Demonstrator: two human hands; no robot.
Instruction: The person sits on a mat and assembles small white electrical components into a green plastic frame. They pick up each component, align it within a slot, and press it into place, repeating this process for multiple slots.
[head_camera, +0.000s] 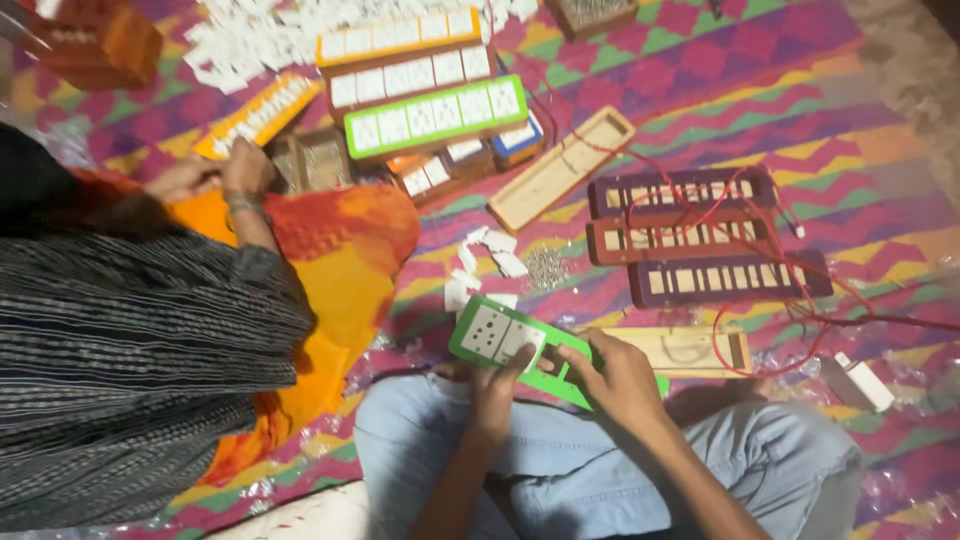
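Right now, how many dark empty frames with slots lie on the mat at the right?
3: top maroon frame, middle brown-red frame below it, purple frame nearest. Red wire crosses them; none seems hidden.

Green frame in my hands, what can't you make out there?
- Green frame, head view: its far end hides behind the right hand.
- Left hand: thumb covers part of a white socket.
- Socket holes: too small to tell their shape.

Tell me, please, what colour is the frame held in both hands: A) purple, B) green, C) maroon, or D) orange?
B: the frame gripped by the left hand and right hand is bright green, with white socket pieces set in it.
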